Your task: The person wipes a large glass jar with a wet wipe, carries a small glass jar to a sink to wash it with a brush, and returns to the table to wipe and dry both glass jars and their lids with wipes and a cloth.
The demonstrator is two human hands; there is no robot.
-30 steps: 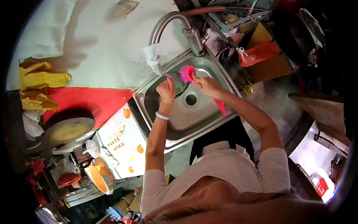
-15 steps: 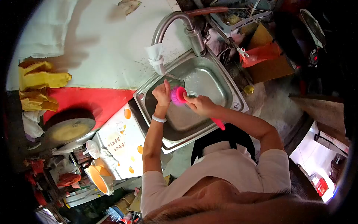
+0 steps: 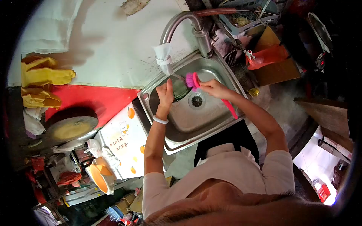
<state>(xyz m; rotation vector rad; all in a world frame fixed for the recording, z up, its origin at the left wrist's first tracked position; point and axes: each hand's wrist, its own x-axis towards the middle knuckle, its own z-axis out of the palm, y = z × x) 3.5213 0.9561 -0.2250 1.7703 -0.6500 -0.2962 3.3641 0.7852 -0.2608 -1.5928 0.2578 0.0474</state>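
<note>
My left hand [image 3: 165,92] is closed on the edge of a greenish, see-through rounded piece that looks like a glass bowl [image 3: 181,90], held over the sink [image 3: 222,96] below the tap. My right hand [image 3: 214,88] is closed around a pink scrubbing brush [image 3: 193,80]. The brush's purple bristles face the bowl, close to its upper right edge; whether they touch it I cannot tell. Its handle [image 3: 230,108] points down past my wrist. Water runs from the steel tap [image 3: 203,41], whose spout end is wrapped in white cloth [image 3: 163,58].
The drain [image 3: 197,101] shows in the basin. Yellow rubber gloves [image 3: 47,77] hang at the left above a round pan [image 3: 73,126]. A cardboard box [image 3: 273,64] with a red bag and a grey basket [image 3: 249,19] stand beyond the sink at the right.
The brush in my right hand has moved right and upward, off the front of the bowl. More of the bowl and the drain now show. The view has shifted slightly.
</note>
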